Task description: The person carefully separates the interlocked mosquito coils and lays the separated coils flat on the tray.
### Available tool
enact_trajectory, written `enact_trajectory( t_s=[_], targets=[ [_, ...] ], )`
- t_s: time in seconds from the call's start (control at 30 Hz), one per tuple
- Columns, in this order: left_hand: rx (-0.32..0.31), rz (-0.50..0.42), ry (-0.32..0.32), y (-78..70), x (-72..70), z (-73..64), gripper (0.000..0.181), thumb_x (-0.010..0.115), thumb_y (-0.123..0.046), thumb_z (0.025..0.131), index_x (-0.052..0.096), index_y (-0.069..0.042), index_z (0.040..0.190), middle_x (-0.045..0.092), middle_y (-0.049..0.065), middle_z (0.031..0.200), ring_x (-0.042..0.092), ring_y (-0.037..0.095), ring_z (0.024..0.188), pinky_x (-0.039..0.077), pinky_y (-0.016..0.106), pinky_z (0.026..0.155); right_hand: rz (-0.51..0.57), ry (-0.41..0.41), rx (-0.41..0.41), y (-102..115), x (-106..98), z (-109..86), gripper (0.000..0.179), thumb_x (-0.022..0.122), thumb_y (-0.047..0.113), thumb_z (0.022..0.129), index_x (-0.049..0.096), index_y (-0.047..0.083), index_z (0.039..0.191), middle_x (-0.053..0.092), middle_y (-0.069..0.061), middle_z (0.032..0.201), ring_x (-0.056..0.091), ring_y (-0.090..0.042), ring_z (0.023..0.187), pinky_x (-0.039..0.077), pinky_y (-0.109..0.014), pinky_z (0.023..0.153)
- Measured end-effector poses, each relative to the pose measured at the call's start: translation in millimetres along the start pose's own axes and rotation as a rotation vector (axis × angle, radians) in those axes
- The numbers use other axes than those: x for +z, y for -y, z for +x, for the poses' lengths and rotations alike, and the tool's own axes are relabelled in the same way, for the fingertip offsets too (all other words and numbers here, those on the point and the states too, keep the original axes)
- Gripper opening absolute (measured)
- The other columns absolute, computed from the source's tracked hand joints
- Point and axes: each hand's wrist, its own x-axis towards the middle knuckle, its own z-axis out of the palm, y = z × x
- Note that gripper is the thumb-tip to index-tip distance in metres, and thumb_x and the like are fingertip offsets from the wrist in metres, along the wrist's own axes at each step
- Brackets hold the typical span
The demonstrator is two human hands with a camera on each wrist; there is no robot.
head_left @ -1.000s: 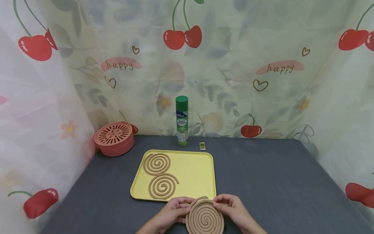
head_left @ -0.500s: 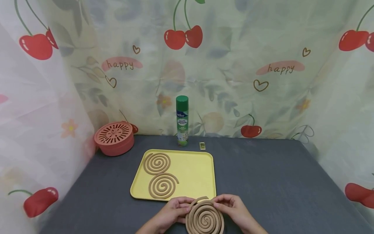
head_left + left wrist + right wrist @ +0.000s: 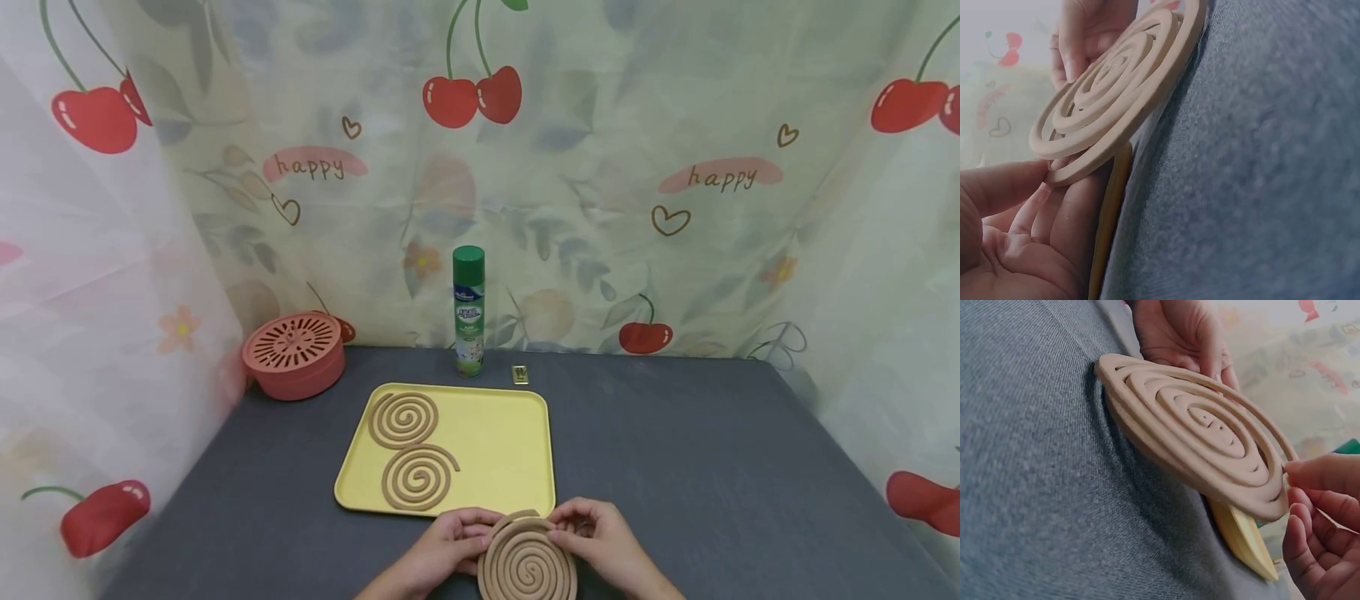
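Observation:
A brown mosquito coil (image 3: pixel 528 567) is held between both hands near the front of the table, seemingly a pair of interlocked spirals. My left hand (image 3: pixel 448 546) pinches its left edge, thumb on top and fingers beneath. My right hand (image 3: pixel 598 537) pinches the upper right edge between thumb and finger. In the left wrist view the coil (image 3: pixel 1094 134) is tilted and gaps show between its turns. Two single mosquito coils lie on a yellow tray (image 3: pixel 502 450) just beyond the hands: an upper coil (image 3: pixel 403 421) and a lower coil (image 3: pixel 417 477).
A round pink slotted box (image 3: pixel 294 357) stands at the table's back left. Behind the tray are a green spray can (image 3: pixel 468 312), upright, and a small gold-coloured metal piece (image 3: pixel 520 375). A printed curtain (image 3: pixel 570 250) encloses the dark table (image 3: pixel 675 467) at the back and sides.
The gaps between the held coil's turns widened half a second ago and look narrower now. Hands and coil have shifted only slightly. The coils on the tray have not moved.

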Motion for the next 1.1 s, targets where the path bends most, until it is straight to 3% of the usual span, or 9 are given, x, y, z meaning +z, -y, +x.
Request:
enact_trajectory(
  t_s=[0.37, 0.57, 0.83, 0.97, 1.1],
  targets=[
    [0.019, -0.008, -0.002, 2.5, -0.9, -0.2, 0.041, 0.054, -0.012, 0.094, 0.047, 0.011, 0.127, 0.066, 0.013, 0.112, 0.065, 0.009, 0.09, 0.056, 0.022, 0.068, -0.129, -0.045, 0.0, 7.3, 2.6, 1.7, 0.024, 0.067, 0.014, 0.085, 0.063, -0.007, 0.095, 0.059, -0.005, 0.082, 0.054, 0.0, 0.069, 0.05, -0.019, 0.06],
    [0.028, -0.019, 0.007, 4.4, -2.9, 0.4, 0.042, 0.053, -0.011, 0.094, 0.045, 0.012, 0.128, 0.066, 0.01, 0.111, 0.065, 0.009, 0.09, 0.056, 0.023, 0.068, -0.11, -0.019, 0.01, 6.4, 2.7, 3.4, 0.023, 0.065, 0.013, 0.087, 0.062, -0.007, 0.097, 0.064, -0.013, 0.087, 0.056, -0.001, 0.071, 0.051, -0.021, 0.061],
    [0.019, -0.028, 0.005, 4.1, -2.7, 0.2, 0.042, 0.053, -0.011, 0.094, 0.045, 0.011, 0.128, 0.066, 0.011, 0.111, 0.065, 0.01, 0.09, 0.056, 0.023, 0.069, -0.119, -0.003, -0.019, 1.8, 1.4, 2.3, 0.023, 0.064, 0.013, 0.087, 0.061, -0.007, 0.097, 0.064, -0.008, 0.086, 0.057, 0.001, 0.074, 0.051, -0.02, 0.064],
    [0.01, -0.029, 0.006, 4.2, -2.4, 0.5, 0.041, 0.053, -0.011, 0.094, 0.046, 0.011, 0.128, 0.066, 0.012, 0.11, 0.065, 0.01, 0.09, 0.056, 0.023, 0.069, -0.087, 0.018, -0.03, -1.3, -0.9, -0.1, 0.025, 0.064, 0.012, 0.087, 0.059, -0.01, 0.099, 0.066, -0.012, 0.086, 0.059, 0.001, 0.074, 0.051, -0.019, 0.065],
    [0.002, -0.035, 0.001, 4.1, -2.1, 0.1, 0.04, 0.053, -0.011, 0.094, 0.047, 0.01, 0.127, 0.067, 0.013, 0.11, 0.066, 0.011, 0.09, 0.056, 0.023, 0.069, -0.014, 0.051, 0.025, -4.0, -3.9, -2.0, 0.03, 0.063, 0.012, 0.087, 0.057, -0.012, 0.106, 0.067, -0.017, 0.09, 0.063, -0.003, 0.076, 0.052, -0.019, 0.066]
  ],
)
